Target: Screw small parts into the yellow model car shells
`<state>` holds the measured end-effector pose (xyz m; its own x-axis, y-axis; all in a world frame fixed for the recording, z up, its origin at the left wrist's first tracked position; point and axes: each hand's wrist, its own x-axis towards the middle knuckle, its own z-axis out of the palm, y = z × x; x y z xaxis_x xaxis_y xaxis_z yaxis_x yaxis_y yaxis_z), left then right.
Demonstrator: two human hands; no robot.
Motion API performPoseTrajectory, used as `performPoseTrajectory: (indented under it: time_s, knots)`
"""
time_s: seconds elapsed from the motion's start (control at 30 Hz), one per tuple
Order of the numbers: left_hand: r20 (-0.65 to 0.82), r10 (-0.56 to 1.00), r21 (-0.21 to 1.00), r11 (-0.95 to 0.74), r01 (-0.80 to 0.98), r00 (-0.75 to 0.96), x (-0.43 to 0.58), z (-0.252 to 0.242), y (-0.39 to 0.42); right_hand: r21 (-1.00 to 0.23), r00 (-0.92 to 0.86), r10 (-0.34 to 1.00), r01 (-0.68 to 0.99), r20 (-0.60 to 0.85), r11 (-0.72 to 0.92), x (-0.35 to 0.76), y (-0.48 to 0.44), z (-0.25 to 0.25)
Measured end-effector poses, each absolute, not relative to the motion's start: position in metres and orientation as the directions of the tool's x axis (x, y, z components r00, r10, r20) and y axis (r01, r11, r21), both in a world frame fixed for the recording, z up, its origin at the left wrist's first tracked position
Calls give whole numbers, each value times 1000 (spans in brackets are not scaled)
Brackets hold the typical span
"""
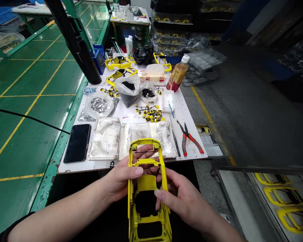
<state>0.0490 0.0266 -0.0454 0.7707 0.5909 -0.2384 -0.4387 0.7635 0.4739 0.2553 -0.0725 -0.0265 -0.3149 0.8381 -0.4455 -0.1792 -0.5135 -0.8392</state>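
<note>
A yellow plastic toy car body shell is held upright between both hands, over my lap at the table's front edge. My left hand grips its left side, with the thumb on the frame and fingers behind it. On the right side, my right hand is closed around the edge, thumb near the large opening. Small black and yellow parts sit at the shell's far corners, with a thin black rod between them. Just beyond lies a white foam block with a round hollow. Tweezers and red-handled pliers lie to the right.
A phone lies at the table's left edge. Farther back are a bag of silver pieces, a bag of black parts, a pile of yellow-black parts and a drink bottle. A dark pole hangs over the left side.
</note>
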Motion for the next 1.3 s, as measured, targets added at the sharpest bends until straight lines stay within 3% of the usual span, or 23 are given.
performPoseTrajectory:
  time_s: [0.5,0.7,0.77,0.87,0.97,1.07,1.2,1.23,1.3]
  knots:
    - [-144,538,515,757,-402,830,42,-55,35,-851,-347,824,-120,-447,-512,254,-73,-36]
    - [-110,526,469,775,-423,843,41,-61,40,-841,-378,802,-98,-463,-532,252,-66,-39]
    - [-108,540,465,769,-438,835,41,-65,41,-872,-392,800,13,-454,-488,255,-60,-33]
    - [-110,571,432,765,-478,814,41,-73,40,-893,-375,823,316,-427,-320,269,-45,-17]
    - [-115,585,371,775,-511,803,40,-83,38,-803,-193,895,544,-401,-242,289,-20,3]
    - [-105,588,320,784,-532,802,40,-92,37,-683,-20,965,710,-262,-171,302,20,27]
    - [-82,582,317,785,-532,809,38,-103,36,-453,-52,997,891,-48,25,289,96,52]
    - [-77,577,322,787,-527,813,38,-106,37,-347,-63,998,937,-26,50,281,118,54]
    - [-72,563,335,791,-512,823,38,-110,38,-272,-67,998,960,-4,63,263,164,55]
